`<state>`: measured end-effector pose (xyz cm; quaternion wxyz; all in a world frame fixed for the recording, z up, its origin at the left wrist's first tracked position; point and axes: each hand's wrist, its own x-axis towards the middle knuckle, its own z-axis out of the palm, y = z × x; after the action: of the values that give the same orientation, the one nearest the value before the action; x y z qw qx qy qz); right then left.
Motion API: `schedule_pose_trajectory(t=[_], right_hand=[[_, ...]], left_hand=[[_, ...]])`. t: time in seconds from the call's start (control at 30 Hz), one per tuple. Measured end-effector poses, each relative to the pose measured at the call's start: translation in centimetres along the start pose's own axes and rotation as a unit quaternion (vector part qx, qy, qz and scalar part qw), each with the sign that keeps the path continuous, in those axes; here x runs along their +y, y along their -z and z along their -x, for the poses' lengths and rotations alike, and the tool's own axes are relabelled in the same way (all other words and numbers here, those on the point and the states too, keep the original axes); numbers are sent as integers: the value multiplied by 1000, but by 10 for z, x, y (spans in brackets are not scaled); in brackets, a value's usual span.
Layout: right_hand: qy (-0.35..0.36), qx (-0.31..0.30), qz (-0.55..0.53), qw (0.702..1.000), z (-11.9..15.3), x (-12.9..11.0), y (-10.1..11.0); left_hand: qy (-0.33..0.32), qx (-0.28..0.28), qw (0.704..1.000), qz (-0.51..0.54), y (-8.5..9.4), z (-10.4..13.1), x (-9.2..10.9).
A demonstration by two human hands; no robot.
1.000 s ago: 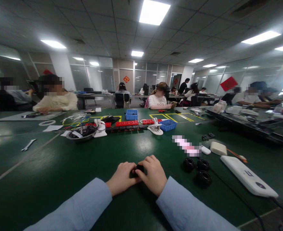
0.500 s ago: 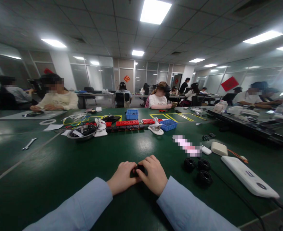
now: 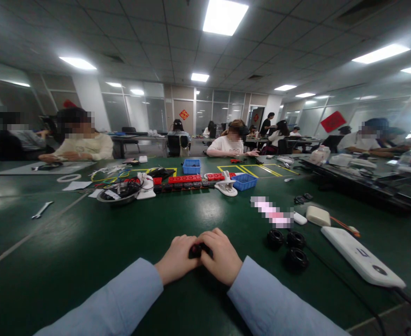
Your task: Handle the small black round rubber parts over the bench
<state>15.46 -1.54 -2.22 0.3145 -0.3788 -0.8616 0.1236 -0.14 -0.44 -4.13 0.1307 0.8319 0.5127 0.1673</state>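
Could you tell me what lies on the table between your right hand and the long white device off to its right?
In the head view, three black rings lie on the green table between the right hand and the long white device.

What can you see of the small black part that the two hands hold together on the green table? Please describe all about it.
The small black part is mostly hidden between the left hand and the right hand. Only a dark, rounded piece shows, with a tiny reddish spot on its upper left side. The material cannot be told. Fingers of both hands close around it, low over the green table, in front of the person. Whether it rests on the table cannot be told. Its full shape stays hidden.
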Motion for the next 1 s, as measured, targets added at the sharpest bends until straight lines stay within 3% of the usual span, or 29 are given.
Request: schedule_pose_trajectory(t=[0.43,0.6,0.77,1.0], right_hand=[[38,-9,-40,998,5,1,-6],[65,37,-74,994,5,0,-1],[0,92,-32,995,3,-3,4],[-68,79,40,994,1,0,2]], left_hand=[[8,-5,1000,-8,-1,0,-1],[8,-5,1000,-3,-1,0,-2],[7,-4,1000,3,-2,-1,-3],[5,2,1000,5,-2,0,-1]])
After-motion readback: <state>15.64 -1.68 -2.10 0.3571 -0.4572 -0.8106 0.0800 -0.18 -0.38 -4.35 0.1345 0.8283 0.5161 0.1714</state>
